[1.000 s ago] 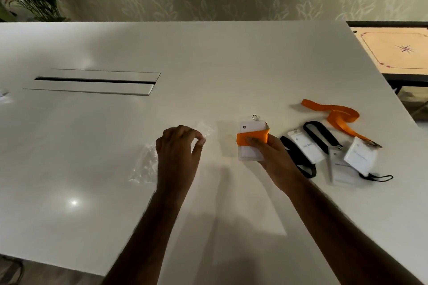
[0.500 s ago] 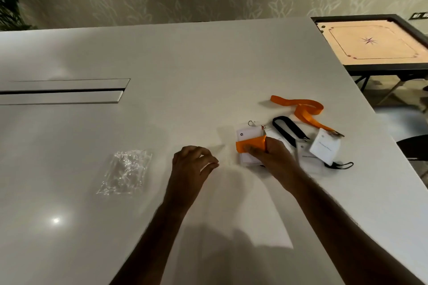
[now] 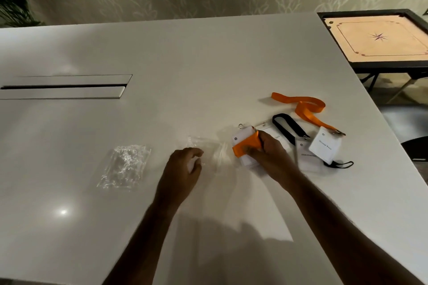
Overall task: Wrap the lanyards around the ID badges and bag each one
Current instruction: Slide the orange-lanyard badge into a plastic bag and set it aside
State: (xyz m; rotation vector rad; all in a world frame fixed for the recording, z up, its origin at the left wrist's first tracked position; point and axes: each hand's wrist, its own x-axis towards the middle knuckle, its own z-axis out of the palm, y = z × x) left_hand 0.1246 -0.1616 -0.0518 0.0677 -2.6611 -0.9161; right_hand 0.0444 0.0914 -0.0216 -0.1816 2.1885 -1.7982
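on the white table point(image 3: 208, 65), the stack of clear bags point(image 3: 124, 166) now lies uncovered at the near left, since the left hand point(image 3: 183, 170) has come away from it toward the middle. that hand pinches a single clear bag point(image 3: 208, 152), faint and hard to trace, carried just left of the badge point(image 3: 243, 143). the right hand point(image 3: 271, 155) still clamps the badge with its orange strap point(image 3: 246, 147) wound round it. so wrapping looks done and bagging is next. to the right, three unwrapped badges point(image 3: 324, 146) wait with a loose orange strap point(image 3: 303, 106) and black straps point(image 3: 289, 128).
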